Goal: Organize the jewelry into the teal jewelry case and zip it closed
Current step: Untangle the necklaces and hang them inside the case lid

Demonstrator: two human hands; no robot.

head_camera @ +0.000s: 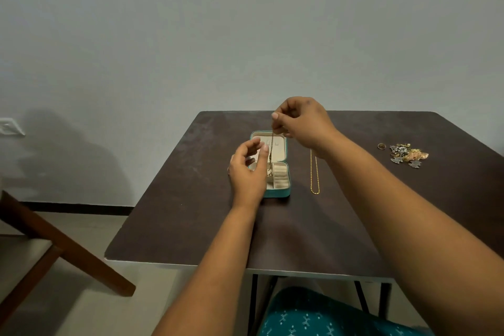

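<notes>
The teal jewelry case (287, 194) lies open on the dark table, its cream lining showing. My right hand (302, 117) is raised above the lid half and pinches the top of a thin dark-gold chain (271, 155) that hangs down into the case. My left hand (246, 169) hovers over the case's left side, fingers relaxed, close beside the hanging chain. A second, bright gold chain (314, 174) lies stretched out on the table just right of the case. A ring (381, 146) and a pile of earrings and brooches (408, 155) sit at the table's right.
The dark table (191, 226) stands against a plain wall. A wooden chair (41, 240) is off to the left on the floor. My knee in teal patterned cloth (313, 316) is under the table's near edge.
</notes>
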